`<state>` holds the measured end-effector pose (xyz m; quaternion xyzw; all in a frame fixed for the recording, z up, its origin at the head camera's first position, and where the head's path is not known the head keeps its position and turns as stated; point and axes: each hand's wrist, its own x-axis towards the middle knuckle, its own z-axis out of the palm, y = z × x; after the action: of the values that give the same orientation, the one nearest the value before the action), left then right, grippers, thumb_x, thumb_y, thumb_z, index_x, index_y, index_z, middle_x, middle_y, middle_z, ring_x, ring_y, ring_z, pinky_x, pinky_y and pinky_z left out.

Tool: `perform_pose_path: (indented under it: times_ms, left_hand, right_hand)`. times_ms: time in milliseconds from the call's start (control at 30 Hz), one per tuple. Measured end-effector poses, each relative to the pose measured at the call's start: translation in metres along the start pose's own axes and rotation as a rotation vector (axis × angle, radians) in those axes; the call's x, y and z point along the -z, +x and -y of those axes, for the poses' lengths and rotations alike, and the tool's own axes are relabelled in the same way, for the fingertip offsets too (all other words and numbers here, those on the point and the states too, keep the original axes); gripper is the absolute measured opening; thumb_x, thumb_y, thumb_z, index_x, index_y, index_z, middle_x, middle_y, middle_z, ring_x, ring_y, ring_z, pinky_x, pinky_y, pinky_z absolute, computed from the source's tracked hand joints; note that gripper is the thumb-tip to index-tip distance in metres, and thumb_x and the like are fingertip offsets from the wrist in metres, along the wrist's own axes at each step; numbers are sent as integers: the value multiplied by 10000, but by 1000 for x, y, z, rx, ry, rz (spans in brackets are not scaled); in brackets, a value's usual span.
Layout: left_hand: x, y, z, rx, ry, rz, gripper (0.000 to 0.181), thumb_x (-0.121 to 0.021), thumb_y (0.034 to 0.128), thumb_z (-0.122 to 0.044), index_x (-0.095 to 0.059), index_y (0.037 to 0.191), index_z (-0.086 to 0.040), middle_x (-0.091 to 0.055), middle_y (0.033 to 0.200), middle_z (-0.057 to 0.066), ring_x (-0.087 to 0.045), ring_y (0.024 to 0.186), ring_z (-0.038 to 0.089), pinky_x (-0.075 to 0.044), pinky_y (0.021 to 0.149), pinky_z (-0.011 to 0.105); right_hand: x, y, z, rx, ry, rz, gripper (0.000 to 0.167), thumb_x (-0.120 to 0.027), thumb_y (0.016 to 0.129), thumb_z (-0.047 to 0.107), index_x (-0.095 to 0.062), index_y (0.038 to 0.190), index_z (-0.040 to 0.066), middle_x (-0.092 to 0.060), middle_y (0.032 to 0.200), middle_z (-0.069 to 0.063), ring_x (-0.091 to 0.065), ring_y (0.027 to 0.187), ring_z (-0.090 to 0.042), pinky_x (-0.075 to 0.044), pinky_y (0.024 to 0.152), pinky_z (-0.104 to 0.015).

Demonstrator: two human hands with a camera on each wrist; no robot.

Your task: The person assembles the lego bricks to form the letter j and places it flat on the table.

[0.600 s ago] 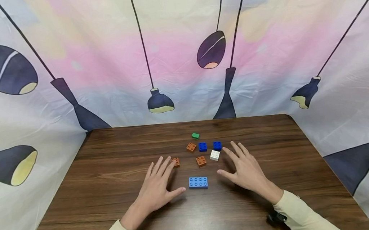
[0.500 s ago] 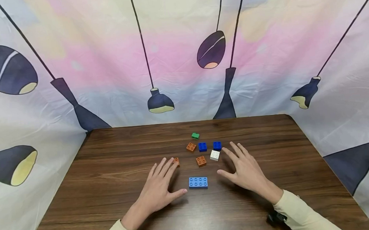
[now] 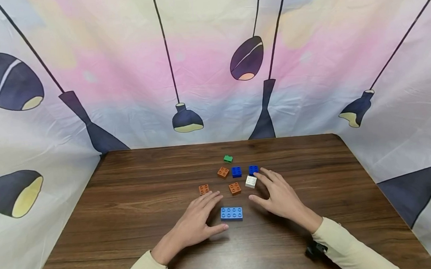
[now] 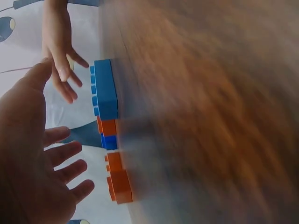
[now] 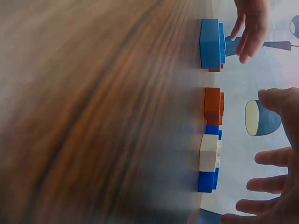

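My left hand (image 3: 193, 221) hovers just left of a long light blue brick (image 3: 231, 213), its thumb and fingers spread apart around nothing. In the left wrist view that brick (image 4: 105, 89) stands beyond the fingers, apart from them. My right hand (image 3: 281, 197) is held over the table with straight fingers, near a white brick (image 3: 251, 181) and a dark blue brick (image 3: 253, 169). The right wrist view shows the white brick (image 5: 209, 153) clear of the fingertips. An orange brick (image 3: 203, 189) lies just past the left fingertips, partly covered by them.
Farther back sit another dark blue brick (image 3: 236, 171), a second orange brick (image 3: 223, 172) and a green brick (image 3: 228, 159). A third orange brick (image 3: 235, 188) lies between the hands. The wooden table (image 3: 128, 179) ends at a cloth backdrop (image 3: 213, 109) printed with lamps.
My left hand has moved right and nearer the light blue brick, uncovering more of the left orange brick. The right hand has shifted slightly left. No brick has moved.
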<state>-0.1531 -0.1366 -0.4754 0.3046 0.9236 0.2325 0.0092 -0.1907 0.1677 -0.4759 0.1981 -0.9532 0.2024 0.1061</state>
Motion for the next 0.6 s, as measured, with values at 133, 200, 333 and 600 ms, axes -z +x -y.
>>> perform_pose_path:
  times_ms: [133,200,333,600]
  left_hand:
    - [-3,3,-2,-2,-34,52,807,-655,935,-603,-439,1555,-133,-396,1616,67,-341,1493,317,-282,1164,599]
    - [-5,5,-3,2,-45,72,788,-658,938,-595,-454,1547,-138,-411,1605,68,-362,1480,311,-294,1163,587]
    - [-7,10,-5,10,-69,93,739,-690,936,-545,-495,1518,-132,-461,1568,67,-413,1444,294,-318,1153,572]
    - [-14,21,-7,7,-94,81,621,-729,936,-465,-586,1433,-120,-588,1444,67,-521,1333,271,-396,1095,539]
  right_hand:
    - [-3,5,3,-5,38,6,764,-706,911,571,-533,1494,109,-437,1565,-198,-438,1395,-452,-413,1029,-662]
    - [-4,7,3,-11,51,7,741,-715,916,544,-545,1481,96,-447,1556,-206,-450,1385,-452,-415,1028,-661]
    - [-6,11,1,-13,61,9,690,-741,918,478,-574,1449,71,-494,1515,-211,-491,1349,-450,-426,1024,-650]
    - [-12,20,-2,-22,92,13,595,-782,913,360,-619,1391,46,-604,1375,-211,-602,1225,-404,-489,961,-597]
